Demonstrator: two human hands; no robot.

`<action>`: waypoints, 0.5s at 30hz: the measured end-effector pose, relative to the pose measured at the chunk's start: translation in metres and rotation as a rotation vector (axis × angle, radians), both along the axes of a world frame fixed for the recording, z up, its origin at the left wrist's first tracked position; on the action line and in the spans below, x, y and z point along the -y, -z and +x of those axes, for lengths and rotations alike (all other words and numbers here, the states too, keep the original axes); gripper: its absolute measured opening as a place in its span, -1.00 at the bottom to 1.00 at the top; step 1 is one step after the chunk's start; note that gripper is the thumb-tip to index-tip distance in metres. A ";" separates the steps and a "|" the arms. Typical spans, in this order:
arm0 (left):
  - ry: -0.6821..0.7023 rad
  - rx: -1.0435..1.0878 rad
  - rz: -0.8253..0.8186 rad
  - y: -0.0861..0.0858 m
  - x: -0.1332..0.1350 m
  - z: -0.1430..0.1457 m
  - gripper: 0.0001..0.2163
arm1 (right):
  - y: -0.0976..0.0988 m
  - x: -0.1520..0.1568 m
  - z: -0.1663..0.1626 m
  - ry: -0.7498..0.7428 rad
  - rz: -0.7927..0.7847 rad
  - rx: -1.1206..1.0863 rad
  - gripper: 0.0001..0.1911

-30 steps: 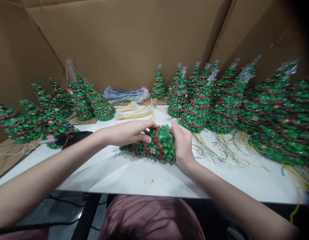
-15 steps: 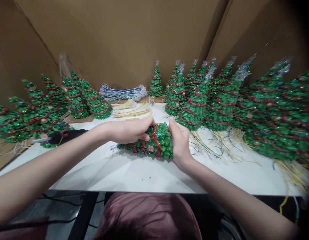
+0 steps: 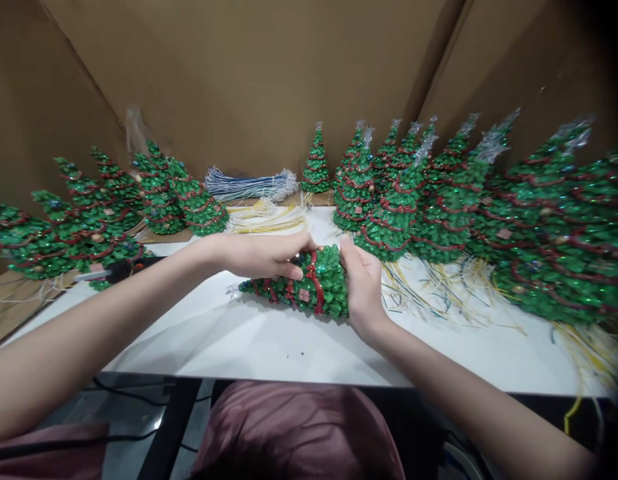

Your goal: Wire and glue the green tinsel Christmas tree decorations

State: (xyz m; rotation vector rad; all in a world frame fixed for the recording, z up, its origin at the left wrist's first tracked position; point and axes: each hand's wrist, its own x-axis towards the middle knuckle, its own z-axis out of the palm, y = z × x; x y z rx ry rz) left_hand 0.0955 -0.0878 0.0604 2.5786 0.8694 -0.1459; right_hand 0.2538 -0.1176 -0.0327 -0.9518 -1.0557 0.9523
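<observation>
A small green Christmas tree figure (image 3: 309, 288) with red garland lies on its side on the white table (image 3: 269, 347), its silver star tip pointing left. My left hand (image 3: 261, 255) is closed over the top of the tree near its wide end. At the tree's base, my right hand (image 3: 361, 283) wraps round it, thumb up.
Many matching green trees stand at the right (image 3: 489, 213) and at the left (image 3: 103, 207). Bundles of blue-white wires (image 3: 249, 185) and yellow wires (image 3: 263, 219) lie at the back. Loose yellow wires (image 3: 449, 293) spread under the right trees. A black tool (image 3: 116, 270) lies left. Cardboard walls surround the table.
Both hands keep their hold on the lying tree; my fingers shift slightly on it. The view has moved a little.
</observation>
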 end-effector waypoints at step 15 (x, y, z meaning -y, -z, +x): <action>-0.091 0.094 0.045 0.011 0.013 -0.003 -0.73 | -0.003 0.002 0.001 0.022 0.026 0.008 -0.50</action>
